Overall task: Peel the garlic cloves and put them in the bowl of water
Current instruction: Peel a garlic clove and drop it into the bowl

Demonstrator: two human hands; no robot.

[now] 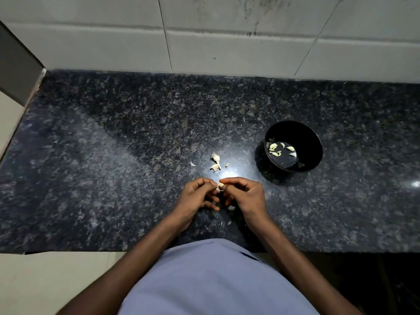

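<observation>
My left hand (197,196) and my right hand (245,194) meet fingertip to fingertip just above the dark granite counter (118,155), both pinching one small pale garlic clove (221,184). Most of the clove is hidden by the fingers. Beyond the hands lies the remnant of a garlic bulb (216,158) with loose bits of papery skin (214,167) around it. To the right stands a black bowl (313,144) holding water with several peeled cloves (275,150) floating in it.
A tiled wall (204,35) rises behind the counter. The counter's left end meets a grey pillar (16,64). A few skin flakes (229,223) lie between my wrists near the front edge.
</observation>
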